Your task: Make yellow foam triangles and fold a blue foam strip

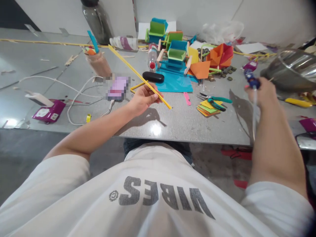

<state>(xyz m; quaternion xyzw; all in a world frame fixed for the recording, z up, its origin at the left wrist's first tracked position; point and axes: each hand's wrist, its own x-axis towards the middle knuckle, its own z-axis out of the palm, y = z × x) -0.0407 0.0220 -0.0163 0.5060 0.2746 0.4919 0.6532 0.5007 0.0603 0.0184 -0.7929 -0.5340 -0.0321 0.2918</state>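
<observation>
My left hand point(145, 98) pinches a long, thin yellow stick point(130, 68) near its lower end, and the stick slants up to the left above the table. My right hand point(265, 92) is wrapped round a blue glue gun point(251, 79). A translucent glue stick point(254, 115) trails from the gun towards the table's front edge. Beside my left hand lies a bent yellow stick frame point(134, 88), partly hidden by the fingers. Between my hands are teal-handled pliers point(219, 99) on coloured paper pieces point(208, 110) and a small pink cutter point(187, 98).
Folded paper boxes point(177, 49) on a wooden-stick frame stand at the back, with orange paper shapes point(219, 57). A metal bowl point(278, 72) sits beyond my right hand. On the left are a phone point(118, 88), cables, a pen cup point(98, 64) and a dark bottle point(96, 21).
</observation>
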